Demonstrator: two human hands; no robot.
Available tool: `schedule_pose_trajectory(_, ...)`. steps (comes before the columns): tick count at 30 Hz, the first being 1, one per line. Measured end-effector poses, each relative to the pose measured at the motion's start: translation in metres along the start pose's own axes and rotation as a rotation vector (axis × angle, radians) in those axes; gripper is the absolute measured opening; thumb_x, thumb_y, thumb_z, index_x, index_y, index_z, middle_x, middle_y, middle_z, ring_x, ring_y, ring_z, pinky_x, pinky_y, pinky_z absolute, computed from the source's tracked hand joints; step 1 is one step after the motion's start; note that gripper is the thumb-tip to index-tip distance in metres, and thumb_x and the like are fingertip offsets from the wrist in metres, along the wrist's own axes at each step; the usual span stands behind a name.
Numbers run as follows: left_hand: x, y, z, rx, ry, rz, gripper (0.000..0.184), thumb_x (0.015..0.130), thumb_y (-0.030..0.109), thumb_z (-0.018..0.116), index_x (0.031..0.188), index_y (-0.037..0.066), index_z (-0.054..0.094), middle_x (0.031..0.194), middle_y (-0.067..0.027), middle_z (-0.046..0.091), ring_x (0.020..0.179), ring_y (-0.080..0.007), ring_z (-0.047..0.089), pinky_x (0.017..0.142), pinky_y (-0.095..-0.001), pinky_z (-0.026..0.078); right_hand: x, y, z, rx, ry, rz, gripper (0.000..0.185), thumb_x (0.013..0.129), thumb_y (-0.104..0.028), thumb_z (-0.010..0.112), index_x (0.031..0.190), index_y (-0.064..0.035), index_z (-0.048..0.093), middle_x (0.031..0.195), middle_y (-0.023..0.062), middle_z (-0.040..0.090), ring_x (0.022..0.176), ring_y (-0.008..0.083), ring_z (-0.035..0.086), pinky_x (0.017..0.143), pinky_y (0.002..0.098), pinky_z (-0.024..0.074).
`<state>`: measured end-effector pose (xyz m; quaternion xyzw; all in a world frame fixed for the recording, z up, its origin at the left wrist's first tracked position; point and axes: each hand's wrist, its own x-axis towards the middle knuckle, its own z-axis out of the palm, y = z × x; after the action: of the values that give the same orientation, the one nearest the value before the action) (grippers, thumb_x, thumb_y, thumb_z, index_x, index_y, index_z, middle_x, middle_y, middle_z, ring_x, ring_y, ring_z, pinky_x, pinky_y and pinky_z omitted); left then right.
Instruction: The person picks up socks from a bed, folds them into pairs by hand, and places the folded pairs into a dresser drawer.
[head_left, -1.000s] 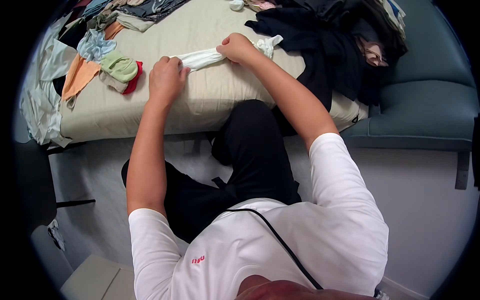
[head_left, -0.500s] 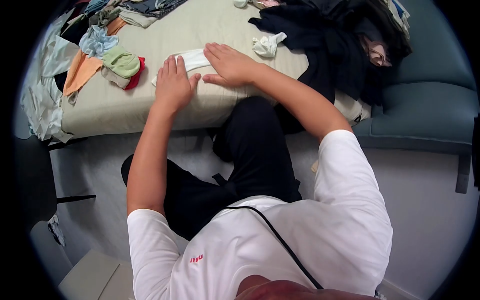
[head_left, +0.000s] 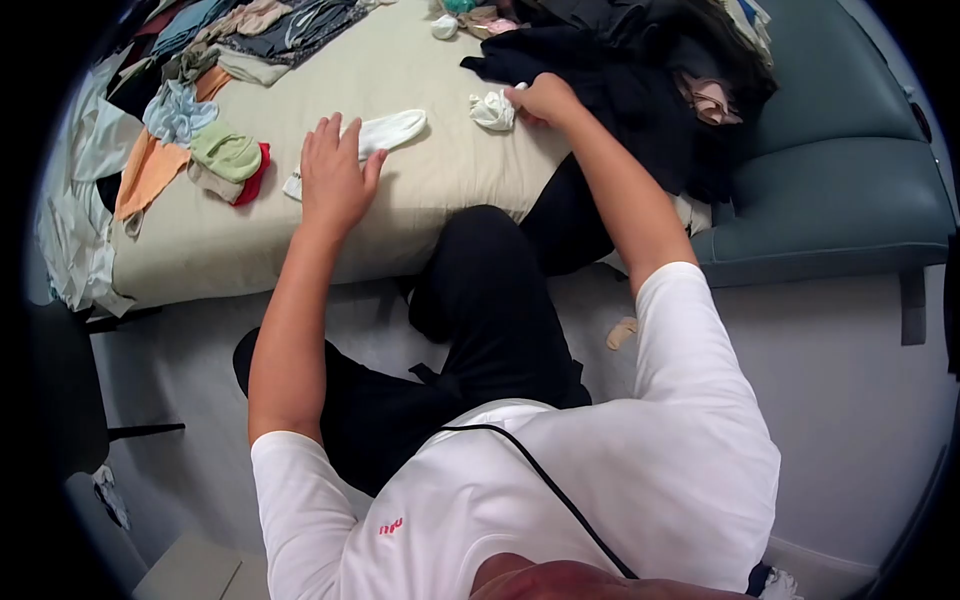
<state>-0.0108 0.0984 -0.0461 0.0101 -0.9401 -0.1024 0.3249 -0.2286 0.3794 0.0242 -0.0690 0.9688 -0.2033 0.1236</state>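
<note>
Moved off the flat white sock (head_left: 394, 131), a person's right hand (head_left: 547, 100) now pinches a crumpled white sock (head_left: 491, 111), fingertips together on its right side, near the front edge of the cream-covered bed (head_left: 310, 85). Left of it, the left hand (head_left: 338, 172), fingers extended, spans the flat sock. Light-green fabric (head_left: 226, 152) lies toward the left edge, dark clothing (head_left: 635, 90) along the right.

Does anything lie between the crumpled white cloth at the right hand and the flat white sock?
Nothing visible does: only the cream cover shows between the crumpled white cloth and the flat white sock. The right hand is at the cloth's edge.
</note>
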Motion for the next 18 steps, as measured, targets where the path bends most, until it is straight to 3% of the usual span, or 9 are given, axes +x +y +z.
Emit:
schedule_pose_trajectory(1, 0.004, 0.003, -0.002, -0.002, 0.009, 0.003, 0.054, 0.095, 0.035, 0.069, 0.139, 0.004, 0.06, 0.146, -0.0275, 0.052, 0.14, -0.0455, 0.046, 0.118, -0.0549, 0.033, 0.028, 0.019, 0.02, 0.239, 0.043, -0.01, 0.03, 0.086, -0.028, 0.08, 0.082, 0.0016, 0.075, 0.075, 0.0116, 0.073, 0.06, 0.0209, 0.069, 0.057, 0.0356, 0.0566)
schedule_pose_trajectory(3, 0.007, 0.011, -0.009, -0.203, 0.034, 0.056, 0.038, 0.092, 0.021, 0.073, 0.125, 0.002, 0.067, 0.135, -0.0229, 0.061, 0.131, -0.0422, 0.054, 0.111, -0.0523, 0.042, 0.038, 0.02, 0.03, 0.678, 0.046, -0.181, 0.02, 0.087, -0.015, 0.079, 0.096, 0.0014, 0.074, 0.085, 0.0078, 0.074, 0.071, 0.018, 0.071, 0.065, 0.0327, 0.0576)
schedule_pose_trajectory(4, 0.009, 0.015, -0.011, -0.247, 0.113, 0.09, 0.032, 0.091, 0.015, 0.073, 0.12, 0.002, 0.069, 0.127, -0.0198, 0.065, 0.121, -0.0384, 0.061, 0.101, -0.0487, 0.048, 0.032, 0.01, 0.026, 0.843, -0.018, -0.308, 0.02, 0.089, -0.013, 0.077, 0.104, 0.0003, 0.072, 0.092, 0.0065, 0.074, 0.079, 0.0168, 0.071, 0.072, 0.0322, 0.0575)
schedule_pose_trajectory(6, 0.01, 0.021, -0.02, -0.318, 0.083, 0.047, 0.032, 0.092, 0.015, 0.073, 0.121, 0.002, 0.069, 0.122, -0.0186, 0.067, 0.114, -0.0355, 0.064, 0.097, -0.0461, 0.051, 0.017, -0.006, 0.01, 1.08, -0.211, -0.51, 0.024, 0.095, -0.009, 0.071, 0.117, -0.0033, 0.067, 0.106, 0.0041, 0.072, 0.098, 0.0149, 0.068, 0.088, 0.0335, 0.0553)
schedule_pose_trajectory(9, 0.011, 0.024, -0.02, -0.517, -0.003, -0.044, 0.032, 0.093, 0.016, 0.073, 0.122, 0.003, 0.069, 0.112, -0.0151, 0.071, 0.101, -0.0276, 0.069, 0.088, -0.0404, 0.054, -0.012, -0.041, -0.016, 1.247, -0.329, -0.552, 0.028, 0.097, -0.01, 0.068, 0.124, -0.0019, 0.065, 0.106, 0.0041, 0.073, 0.094, 0.0142, 0.069, 0.086, 0.03, 0.0542)
schedule_pose_trajectory(13, 0.02, 0.034, -0.02, -0.864, -0.15, -0.272, 0.033, 0.099, 0.017, 0.07, 0.128, 0.002, 0.068, 0.107, -0.0108, 0.074, 0.091, -0.0172, 0.07, 0.078, -0.0315, 0.055, -0.039, -0.065, -0.039, 1.269, -0.417, -0.577, 0.025, 0.101, -0.007, 0.061, 0.125, 0.0004, 0.064, 0.114, 0.0072, 0.071, 0.103, 0.0187, 0.071, 0.096, 0.0368, 0.0563)
schedule_pose_trajectory(14, 0.024, 0.036, -0.02, -0.867, -0.148, -0.275, 0.033, 0.099, 0.017, 0.07, 0.128, 0.002, 0.068, 0.107, -0.0108, 0.074, 0.091, -0.0172, 0.07, 0.078, -0.0315, 0.055, -0.046, -0.07, -0.041, 1.202, -0.454, -0.596, 0.028, 0.1, -0.008, 0.063, 0.127, 0.0005, 0.063, 0.112, 0.0065, 0.072, 0.101, 0.0163, 0.07, 0.094, 0.0341, 0.0559)
schedule_pose_trajectory(16, 0.034, 0.037, -0.02, -1.398, -0.131, -0.381, 0.034, 0.102, 0.018, 0.068, 0.13, -0.002, 0.066, 0.109, -0.01, 0.074, 0.092, -0.0147, 0.07, 0.076, -0.0269, 0.053, -0.055, -0.075, -0.036, 0.978, -0.452, -0.688, 0.034, 0.099, -0.009, 0.066, 0.131, 0.001, 0.062, 0.108, 0.0048, 0.072, 0.095, 0.0118, 0.068, 0.089, 0.029, 0.0544)
schedule_pose_trajectory(18, 0.042, 0.033, -0.023, -1.64, -0.161, -0.445, 0.035, 0.103, 0.018, 0.067, 0.13, -0.004, 0.065, 0.108, -0.0099, 0.074, 0.092, -0.0151, 0.07, 0.076, -0.026, 0.053, -0.066, -0.086, -0.028, 0.782, -0.466, -0.76, 0.042, 0.097, -0.008, 0.069, 0.136, 0.0021, 0.06, 0.102, 0.0027, 0.072, 0.091, 0.0078, 0.066, 0.082, 0.0248, 0.0513)
